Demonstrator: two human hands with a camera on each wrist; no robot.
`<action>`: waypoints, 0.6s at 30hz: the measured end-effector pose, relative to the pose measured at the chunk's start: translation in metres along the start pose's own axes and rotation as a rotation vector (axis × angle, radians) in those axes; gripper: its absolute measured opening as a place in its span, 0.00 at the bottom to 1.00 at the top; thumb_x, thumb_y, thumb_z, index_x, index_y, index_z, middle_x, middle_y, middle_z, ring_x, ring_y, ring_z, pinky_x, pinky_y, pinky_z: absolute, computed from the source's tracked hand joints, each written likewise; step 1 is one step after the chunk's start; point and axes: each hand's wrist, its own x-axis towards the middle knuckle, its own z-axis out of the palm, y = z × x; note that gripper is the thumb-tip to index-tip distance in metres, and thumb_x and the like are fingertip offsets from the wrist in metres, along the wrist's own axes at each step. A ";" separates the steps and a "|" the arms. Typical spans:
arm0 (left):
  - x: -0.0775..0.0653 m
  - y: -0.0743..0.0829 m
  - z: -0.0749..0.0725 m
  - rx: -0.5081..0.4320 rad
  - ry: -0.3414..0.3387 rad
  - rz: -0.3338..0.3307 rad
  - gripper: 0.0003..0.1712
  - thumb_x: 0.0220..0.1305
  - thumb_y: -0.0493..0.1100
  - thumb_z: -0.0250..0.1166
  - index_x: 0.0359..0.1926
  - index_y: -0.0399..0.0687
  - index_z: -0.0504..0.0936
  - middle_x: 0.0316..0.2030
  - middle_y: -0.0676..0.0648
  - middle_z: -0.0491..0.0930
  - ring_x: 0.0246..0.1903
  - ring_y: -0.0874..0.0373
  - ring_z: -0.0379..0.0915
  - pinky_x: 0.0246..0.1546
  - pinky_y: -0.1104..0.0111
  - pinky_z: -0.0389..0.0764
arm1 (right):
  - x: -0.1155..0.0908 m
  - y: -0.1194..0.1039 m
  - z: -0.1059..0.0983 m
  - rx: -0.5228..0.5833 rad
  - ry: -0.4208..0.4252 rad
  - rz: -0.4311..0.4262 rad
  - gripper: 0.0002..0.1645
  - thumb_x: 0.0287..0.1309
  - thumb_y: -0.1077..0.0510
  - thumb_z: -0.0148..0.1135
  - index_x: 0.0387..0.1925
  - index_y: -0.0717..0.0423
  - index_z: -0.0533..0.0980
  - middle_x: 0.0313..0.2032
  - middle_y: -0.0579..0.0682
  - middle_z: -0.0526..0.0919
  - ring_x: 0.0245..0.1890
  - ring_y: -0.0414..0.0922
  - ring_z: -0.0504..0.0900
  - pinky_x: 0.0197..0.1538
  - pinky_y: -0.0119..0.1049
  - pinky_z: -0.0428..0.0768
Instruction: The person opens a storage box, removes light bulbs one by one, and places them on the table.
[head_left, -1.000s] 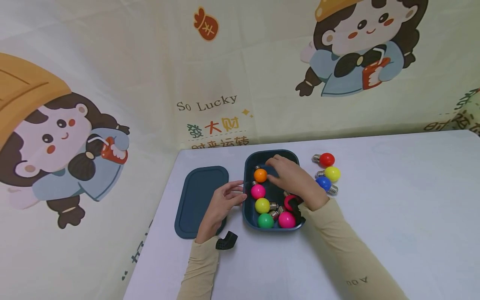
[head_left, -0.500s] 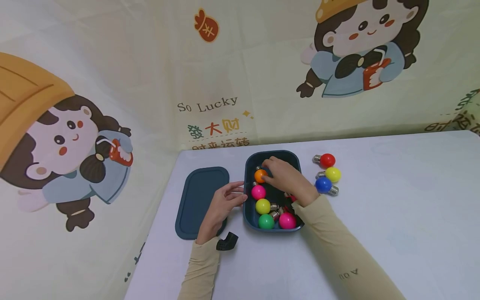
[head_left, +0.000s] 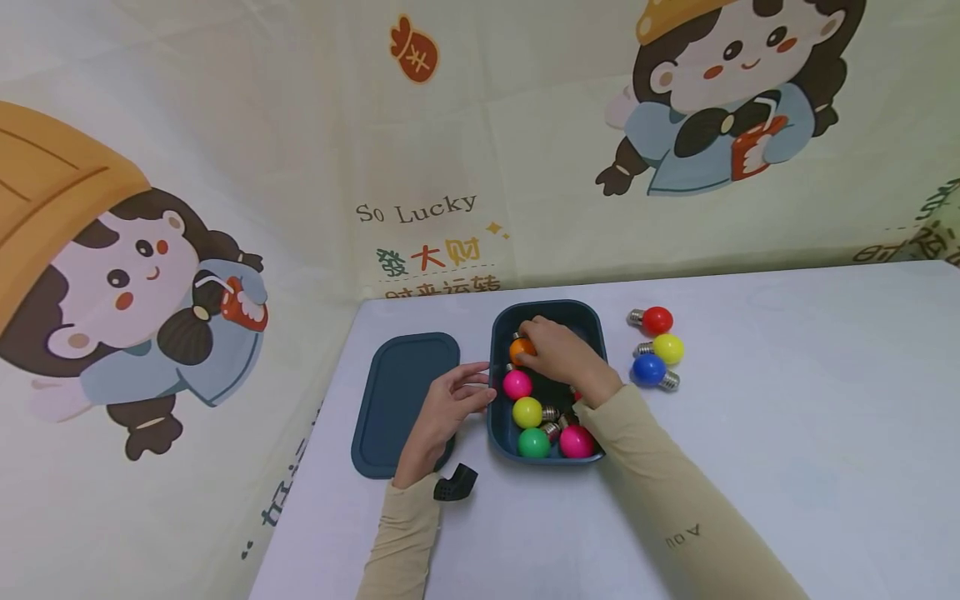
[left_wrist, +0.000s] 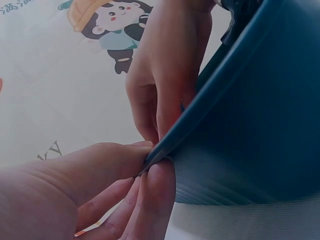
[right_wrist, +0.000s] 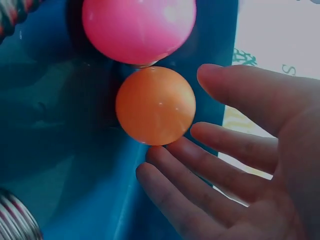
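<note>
A dark blue rectangular container (head_left: pixel 495 433) stands on the table with several colored light bulbs inside. My left hand (head_left: pixel 448 410) pinches its left rim; in the left wrist view the thumb is on one side of the rim and fingers on the other. Inside the container, my right hand (head_left: pixel 566 354) reaches to the orange bulb (right_wrist: pixel 156 106) at the far left. The right wrist view shows loosely bent fingertips (right_wrist: pixel 155 156) beside that bulb and the thumb apart from it. A pink bulb (head_left: pixel 517 384), a yellow bulb (head_left: pixel 527 412) and a green bulb (head_left: pixel 534 442) line up nearer me.
A dark blue lid (head_left: pixel 401 400) lies left of the container, partly behind the left forearm. To the right lie a red bulb (head_left: pixel 657 321), a yellow bulb (head_left: pixel 669 349) and a blue bulb (head_left: pixel 649 370) on the white table (head_left: pixel 810 417). A printed cloth hangs behind.
My right hand has moved left and slightly down onto the orange bulb, its forearm following. The left hand stays at the container's rim. The bulbs stay in place.
</note>
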 end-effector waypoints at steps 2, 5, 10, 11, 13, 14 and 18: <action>0.000 0.000 0.000 0.000 0.000 0.000 0.29 0.62 0.41 0.71 0.64 0.47 0.76 0.53 0.39 0.79 0.42 0.57 0.81 0.46 0.64 0.85 | 0.001 0.000 0.001 0.001 -0.003 0.006 0.27 0.64 0.52 0.66 0.56 0.66 0.75 0.46 0.59 0.79 0.41 0.51 0.79 0.51 0.43 0.83; 0.000 0.000 0.000 0.001 0.003 -0.005 0.29 0.62 0.41 0.71 0.64 0.48 0.76 0.53 0.39 0.79 0.42 0.57 0.81 0.46 0.65 0.85 | 0.003 0.001 0.003 0.006 -0.009 0.014 0.27 0.64 0.52 0.66 0.56 0.66 0.75 0.47 0.60 0.79 0.41 0.51 0.79 0.52 0.43 0.83; 0.000 0.000 0.000 -0.003 0.008 -0.004 0.29 0.62 0.41 0.71 0.64 0.47 0.76 0.52 0.39 0.79 0.42 0.57 0.81 0.44 0.67 0.85 | 0.005 0.002 0.004 0.021 -0.032 0.023 0.26 0.65 0.54 0.65 0.57 0.67 0.73 0.48 0.61 0.81 0.44 0.53 0.79 0.54 0.45 0.82; 0.000 0.000 0.000 -0.003 0.008 -0.002 0.29 0.61 0.41 0.71 0.64 0.47 0.76 0.52 0.39 0.79 0.42 0.57 0.81 0.44 0.68 0.85 | 0.006 0.002 0.004 0.024 -0.035 0.024 0.26 0.65 0.54 0.65 0.58 0.67 0.73 0.48 0.61 0.81 0.44 0.53 0.79 0.55 0.46 0.81; 0.000 0.000 0.000 -0.004 0.004 0.002 0.29 0.62 0.41 0.71 0.64 0.47 0.76 0.52 0.39 0.79 0.42 0.57 0.81 0.43 0.68 0.85 | 0.006 0.002 0.004 0.039 -0.045 0.032 0.26 0.65 0.56 0.64 0.59 0.67 0.72 0.49 0.61 0.81 0.45 0.54 0.79 0.56 0.46 0.81; 0.000 0.000 0.000 -0.005 0.003 0.004 0.29 0.62 0.41 0.71 0.64 0.47 0.76 0.53 0.39 0.79 0.42 0.57 0.81 0.43 0.68 0.85 | 0.006 0.003 0.004 0.046 -0.049 0.034 0.25 0.65 0.57 0.64 0.59 0.67 0.72 0.49 0.61 0.81 0.46 0.54 0.79 0.56 0.47 0.81; 0.000 0.000 0.000 -0.003 0.001 0.006 0.29 0.62 0.41 0.71 0.64 0.47 0.76 0.53 0.39 0.79 0.42 0.57 0.81 0.44 0.68 0.85 | 0.008 0.004 0.005 0.064 -0.061 0.040 0.25 0.66 0.58 0.63 0.60 0.67 0.72 0.51 0.61 0.81 0.46 0.54 0.78 0.57 0.46 0.80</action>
